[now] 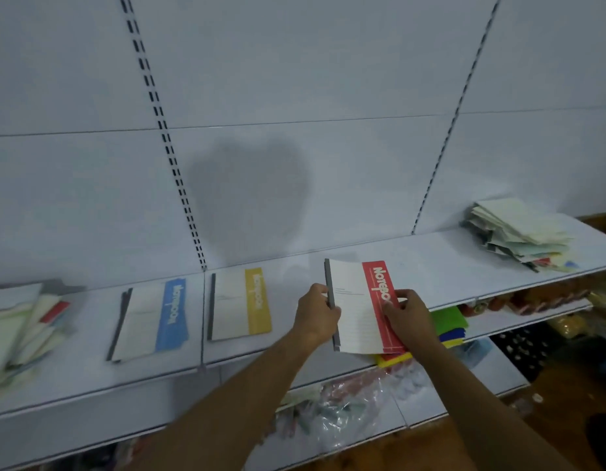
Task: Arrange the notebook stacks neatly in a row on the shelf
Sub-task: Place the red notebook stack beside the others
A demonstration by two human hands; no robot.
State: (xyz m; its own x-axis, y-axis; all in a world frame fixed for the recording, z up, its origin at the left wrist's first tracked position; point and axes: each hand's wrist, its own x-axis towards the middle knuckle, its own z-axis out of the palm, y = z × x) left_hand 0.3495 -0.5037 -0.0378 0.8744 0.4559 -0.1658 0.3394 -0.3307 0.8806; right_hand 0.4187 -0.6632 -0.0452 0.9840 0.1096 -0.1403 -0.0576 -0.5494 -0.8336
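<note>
Head view: both hands grasp the red notebook on the white shelf. Left hand grips its dark spine edge; right hand pinches the red band. The book's near end overhangs the shelf's front edge. To the left, yellow notebook and blue notebook lie flat, apart. Loose messy piles sit at far left and far right.
</note>
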